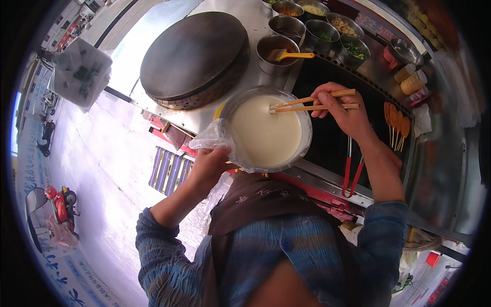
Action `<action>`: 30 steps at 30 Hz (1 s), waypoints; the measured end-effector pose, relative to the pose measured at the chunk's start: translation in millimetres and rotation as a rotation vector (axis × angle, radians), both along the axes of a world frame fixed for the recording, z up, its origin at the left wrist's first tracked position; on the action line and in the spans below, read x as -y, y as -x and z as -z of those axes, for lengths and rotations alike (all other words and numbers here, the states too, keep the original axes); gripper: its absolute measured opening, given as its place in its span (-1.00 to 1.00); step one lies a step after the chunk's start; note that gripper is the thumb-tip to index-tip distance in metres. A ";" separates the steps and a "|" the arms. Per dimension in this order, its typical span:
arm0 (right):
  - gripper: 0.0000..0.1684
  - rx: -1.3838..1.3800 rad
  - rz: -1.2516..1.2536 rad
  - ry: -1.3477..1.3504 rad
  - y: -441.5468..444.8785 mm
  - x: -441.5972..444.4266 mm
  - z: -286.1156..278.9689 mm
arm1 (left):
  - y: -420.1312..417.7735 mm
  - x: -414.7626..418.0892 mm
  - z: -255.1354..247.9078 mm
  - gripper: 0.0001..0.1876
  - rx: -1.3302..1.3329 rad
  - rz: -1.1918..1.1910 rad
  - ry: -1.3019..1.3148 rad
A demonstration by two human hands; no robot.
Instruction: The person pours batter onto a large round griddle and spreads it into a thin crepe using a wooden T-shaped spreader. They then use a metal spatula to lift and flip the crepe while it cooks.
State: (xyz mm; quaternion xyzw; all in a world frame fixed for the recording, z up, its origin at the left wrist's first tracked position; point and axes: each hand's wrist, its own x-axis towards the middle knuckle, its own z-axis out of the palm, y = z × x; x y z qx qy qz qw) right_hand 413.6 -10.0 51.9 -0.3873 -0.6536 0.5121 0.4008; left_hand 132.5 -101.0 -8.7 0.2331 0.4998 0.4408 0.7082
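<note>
A pot of pale, smooth batter stands in front of me at the counter's edge. My right hand grips a pair of wooden chopsticks, whose coated tips dip into the batter near the far side. At the pot's near left rim, my left hand pinches a clear plastic bag or film that hangs over the rim. Beyond the pot, to the left, is a round, dark griddle with a bare top.
Steel bowls of chopped greens and other fillings line the far side. A yellow-handled brush rests in a sauce bowl. On the dark plate to the right lie red-handled tongs and skewered food. A clear container sits at far left.
</note>
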 end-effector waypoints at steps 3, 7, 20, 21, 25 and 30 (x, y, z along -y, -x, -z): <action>-0.77 0.005 -0.226 0.114 34.6 7.3 -6.0 | 28.5 7.8 5.6 -0.74 0.015 -0.032 0.044; -0.73 0.240 -0.219 0.170 31.1 -4.6 -39.4 | 60.4 23.2 4.8 -0.74 0.015 -0.126 0.001; -0.71 0.076 -0.491 0.146 155.9 -17.7 -13.0 | 138.2 38.6 10.7 -0.73 -0.037 -0.119 0.019; -0.68 0.046 -0.589 0.160 159.5 -11.6 -13.6 | 138.1 38.2 5.0 -0.74 -0.008 -0.125 0.034; -0.77 0.155 -0.542 0.216 127.7 -25.0 -33.7 | 140.9 46.7 9.0 -0.77 -0.029 -0.119 -0.031; -0.83 0.126 -0.597 0.094 167.4 -30.6 -18.6 | 145.2 43.8 33.1 -0.75 0.013 -0.163 0.032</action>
